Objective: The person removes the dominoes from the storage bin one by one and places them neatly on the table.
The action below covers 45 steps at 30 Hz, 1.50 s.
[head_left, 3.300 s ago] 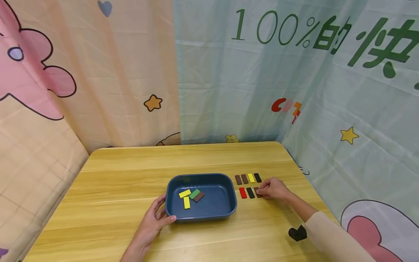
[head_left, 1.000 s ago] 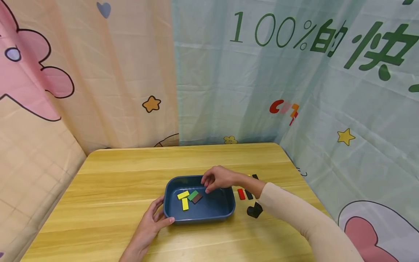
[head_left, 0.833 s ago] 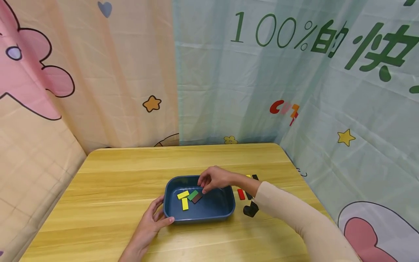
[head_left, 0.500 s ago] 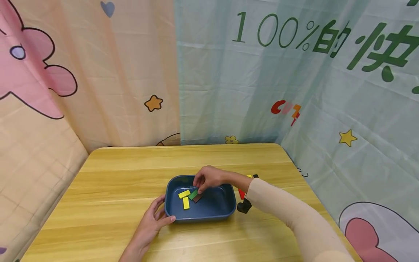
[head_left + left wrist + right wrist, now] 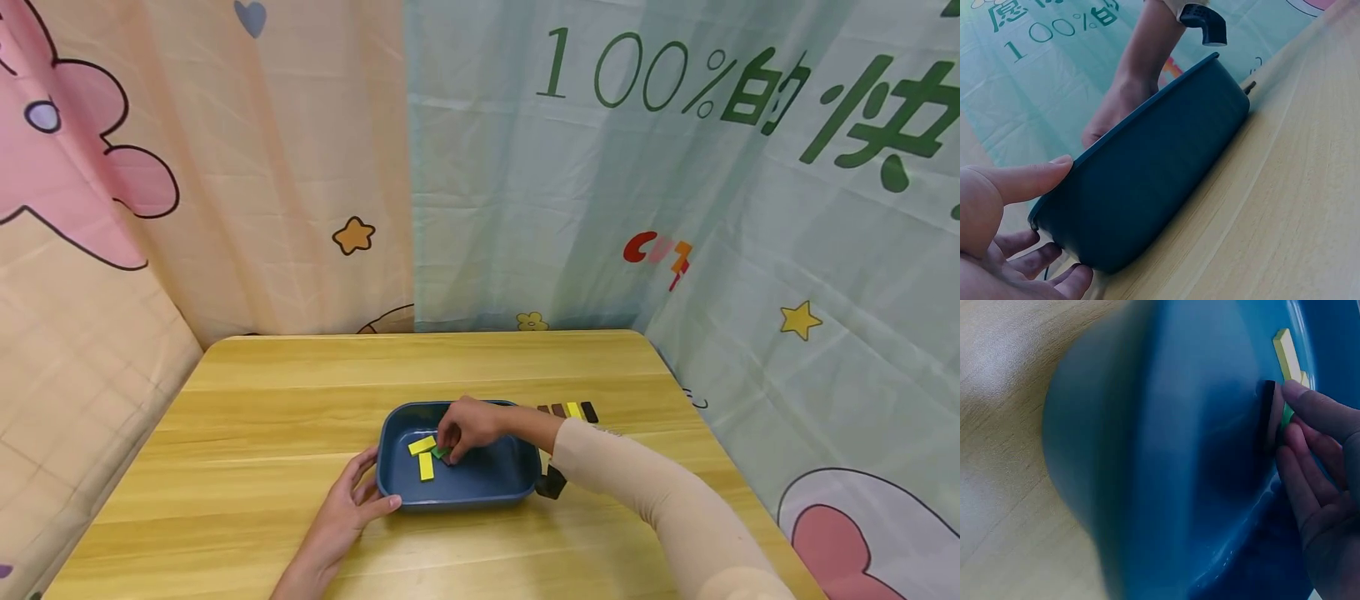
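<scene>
A dark blue rectangular tray point(image 5: 487, 479) stands on the wooden table. My left hand point(image 5: 348, 508) grips its left end, thumb on the rim and fingers curled below along the side wall. Inside the tray my right hand point(image 5: 470, 423) reaches down to the small flat tiles. In the right wrist view its thumb and fingertips pinch a brown tile point(image 5: 1275, 415) by its two ends. A green tile point(image 5: 439, 452) shows just behind it, partly covered by the fingers. Two yellow tiles point(image 5: 426, 467) lie to the left of the right hand on the tray floor.
Right of the tray, a row of brown, yellow and black tiles point(image 5: 590, 412) lies on the table point(image 5: 247, 433); the right forearm hides the nearer row. A black camera point(image 5: 551, 482) hangs at the right wrist beside the tray. Printed curtains point(image 5: 510, 208) stand behind the table.
My right hand has come from the tile rows on the right into the tray, then moved left and down onto the brown tile. The left hand keeps its grip on the tray.
</scene>
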Available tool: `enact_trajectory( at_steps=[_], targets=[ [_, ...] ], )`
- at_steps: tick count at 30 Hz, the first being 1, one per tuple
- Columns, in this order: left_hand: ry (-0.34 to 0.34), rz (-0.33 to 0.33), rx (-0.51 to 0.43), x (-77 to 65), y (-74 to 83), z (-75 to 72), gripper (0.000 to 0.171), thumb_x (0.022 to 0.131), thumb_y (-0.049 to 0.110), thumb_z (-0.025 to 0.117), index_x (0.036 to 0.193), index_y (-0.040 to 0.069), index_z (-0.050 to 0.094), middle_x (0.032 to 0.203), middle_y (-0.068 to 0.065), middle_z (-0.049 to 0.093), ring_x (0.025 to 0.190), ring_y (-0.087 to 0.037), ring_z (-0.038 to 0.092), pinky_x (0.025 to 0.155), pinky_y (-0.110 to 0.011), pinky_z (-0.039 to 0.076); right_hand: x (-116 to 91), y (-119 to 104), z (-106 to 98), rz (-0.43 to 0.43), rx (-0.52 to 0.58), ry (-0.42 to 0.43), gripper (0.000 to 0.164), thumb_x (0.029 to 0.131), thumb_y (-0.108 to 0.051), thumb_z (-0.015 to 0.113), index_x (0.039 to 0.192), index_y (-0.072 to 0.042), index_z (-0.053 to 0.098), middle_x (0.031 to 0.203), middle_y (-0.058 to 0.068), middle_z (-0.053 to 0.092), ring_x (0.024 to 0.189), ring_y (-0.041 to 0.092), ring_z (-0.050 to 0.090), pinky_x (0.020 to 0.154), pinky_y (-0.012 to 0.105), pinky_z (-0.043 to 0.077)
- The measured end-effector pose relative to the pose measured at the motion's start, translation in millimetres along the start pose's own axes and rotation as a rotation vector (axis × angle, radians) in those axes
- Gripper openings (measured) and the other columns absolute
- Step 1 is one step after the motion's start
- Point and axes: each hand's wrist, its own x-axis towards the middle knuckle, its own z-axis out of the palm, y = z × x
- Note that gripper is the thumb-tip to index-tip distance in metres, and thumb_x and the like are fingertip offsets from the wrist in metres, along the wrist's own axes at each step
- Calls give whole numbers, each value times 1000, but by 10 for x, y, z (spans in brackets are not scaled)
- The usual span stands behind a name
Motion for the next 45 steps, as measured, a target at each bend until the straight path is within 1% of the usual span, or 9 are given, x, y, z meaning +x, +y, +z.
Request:
enact_trajectory(
  at_steps=[6,8,11,18,26,34,40,45],
  targets=[
    [3,-12,2,10,8,10,84,89,3,80,158,8,33,164,-21,29,146,-41,37,103,-33,51,48,11,46,-22,-207,-47,26,83,-12,89,106,-11,77,93,-10,72,83,-5,63,76,11,50],
    [1,-10,7,10,10,9,84,89,3,80,158,7,32,164,-22,28,145,-42,37,102,-33,51,61,5,52,-27,-240,-57,25,83,-12,89,105,-12,76,91,-12,69,81,-4,61,74,10,49],
    [1,-11,7,12,9,7,84,90,3,80,158,7,32,164,-22,28,145,-42,38,102,-34,51,69,-9,53,-32,-241,-68,23,83,-12,89,101,-13,76,87,-13,67,78,-3,59,72,11,49],
    [6,-16,4,18,6,5,83,89,3,80,158,8,33,164,-21,29,145,-41,39,102,-33,51,55,-20,40,-54,-247,-79,15,84,-12,88,95,-15,77,84,-14,67,76,-6,59,70,9,49],
    [-2,-10,8,29,-4,-1,85,90,1,80,159,5,30,164,-24,27,145,-43,38,101,-32,52,63,-13,18,-65,-211,-89,11,87,-12,85,97,-13,80,85,-14,69,77,-6,61,72,10,50],
    [7,-15,2,26,7,5,84,88,2,81,158,7,33,164,-21,29,145,-40,39,102,-33,51,86,-40,-13,-69,-247,-103,11,94,-13,79,104,-13,82,93,-12,73,81,-8,61,75,9,50],
    [1,3,3,18,1,-6,85,89,2,81,158,6,32,164,-23,29,144,-42,39,101,-31,51,80,-37,-27,-76,-269,-77,13,95,-8,74,105,-11,80,90,-11,71,78,-4,60,72,11,49],
    [3,12,7,25,-20,-6,84,88,1,81,158,5,33,163,-24,29,142,-43,41,99,-31,53,49,-14,-13,-50,-266,-52,11,95,-8,72,103,-11,78,87,-12,68,75,-1,59,70,13,49]
  ],
)
